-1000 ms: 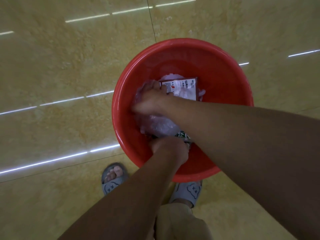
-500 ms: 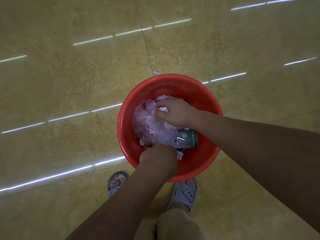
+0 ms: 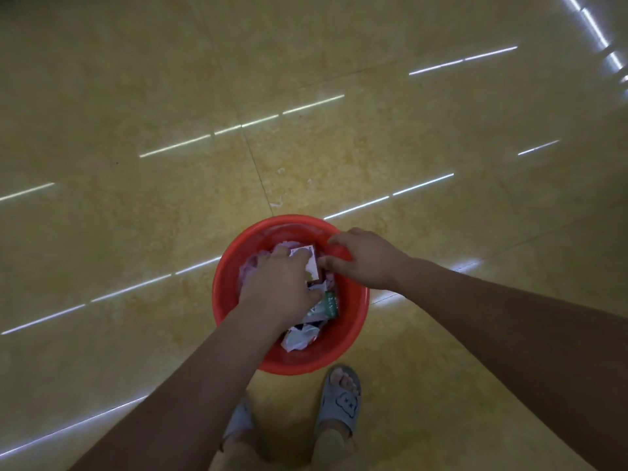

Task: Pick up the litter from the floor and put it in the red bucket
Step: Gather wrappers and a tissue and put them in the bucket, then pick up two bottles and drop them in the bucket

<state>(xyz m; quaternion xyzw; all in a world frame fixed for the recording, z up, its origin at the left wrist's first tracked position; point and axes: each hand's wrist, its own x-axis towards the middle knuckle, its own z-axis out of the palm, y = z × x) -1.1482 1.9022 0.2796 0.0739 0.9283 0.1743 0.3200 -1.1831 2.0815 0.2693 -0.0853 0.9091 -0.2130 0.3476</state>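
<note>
Since the earlier frame the left hand has slid onto the pile and the right hand has drawn back to the rim, loosely spread and holding nothing. The left curls over the litter; I cannot tell whether it presses or grips. I judge this the packing-down step. Next I'd lift both hands clear and scan the floor. One bucket holds four pieces I can count: bag, card, pack, wrapper.

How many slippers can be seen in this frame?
2. One grey slipper with a bear face is just on the near side of the red bucket; the other slipper, to its left, is partly hidden behind the left forearm.
</note>
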